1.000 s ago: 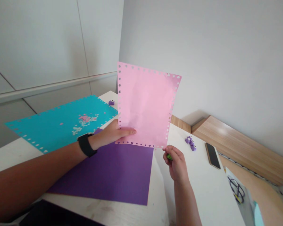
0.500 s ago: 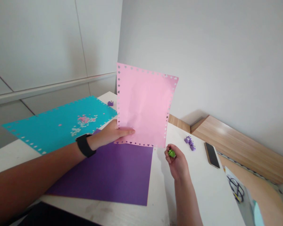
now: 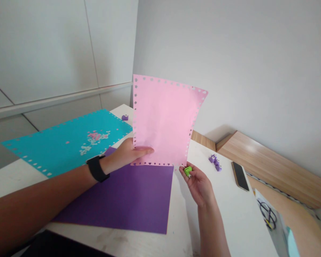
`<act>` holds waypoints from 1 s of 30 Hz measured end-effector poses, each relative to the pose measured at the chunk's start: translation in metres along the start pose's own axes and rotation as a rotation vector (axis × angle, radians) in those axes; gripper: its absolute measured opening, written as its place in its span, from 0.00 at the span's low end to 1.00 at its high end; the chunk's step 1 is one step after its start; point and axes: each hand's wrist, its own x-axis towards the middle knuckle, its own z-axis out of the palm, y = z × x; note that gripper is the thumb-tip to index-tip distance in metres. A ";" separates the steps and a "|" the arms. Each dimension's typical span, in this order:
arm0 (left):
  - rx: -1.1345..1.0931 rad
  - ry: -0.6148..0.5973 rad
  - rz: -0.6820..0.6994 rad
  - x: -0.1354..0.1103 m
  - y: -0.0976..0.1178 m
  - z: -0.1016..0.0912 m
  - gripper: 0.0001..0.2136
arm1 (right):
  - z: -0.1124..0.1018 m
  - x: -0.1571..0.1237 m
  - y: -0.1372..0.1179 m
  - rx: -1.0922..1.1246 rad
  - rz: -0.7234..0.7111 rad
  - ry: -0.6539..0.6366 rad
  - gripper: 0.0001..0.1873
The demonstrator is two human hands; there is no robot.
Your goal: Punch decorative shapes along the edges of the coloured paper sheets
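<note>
Above the bench and its purple card, our left hand holds up the pink punched paper, fingers together against it; our right hand clamps a green craft punch just beside the paper's lower corner.

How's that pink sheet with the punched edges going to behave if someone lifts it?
The pink paper sheet is probably light and fairly stiff for paper, since it stands up with the left hand low on it. Its bowed sides suggest it flexes easily, though. The punched border likely tears first.
</note>
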 end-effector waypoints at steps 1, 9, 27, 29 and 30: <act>0.035 0.010 0.020 0.000 -0.002 0.001 0.18 | 0.001 0.000 0.000 -0.008 -0.008 -0.010 0.16; 0.126 0.029 0.075 0.002 -0.011 0.002 0.22 | -0.001 0.001 0.000 -0.020 -0.010 -0.037 0.16; 0.114 0.032 0.037 0.001 -0.012 0.002 0.24 | 0.000 -0.001 0.003 -0.075 -0.063 0.024 0.14; 0.127 0.035 0.044 0.002 -0.013 0.001 0.23 | 0.000 -0.001 0.004 -0.081 -0.070 0.033 0.14; 0.138 0.039 0.058 0.002 -0.013 0.001 0.23 | 0.000 -0.001 0.004 -0.085 -0.071 0.037 0.14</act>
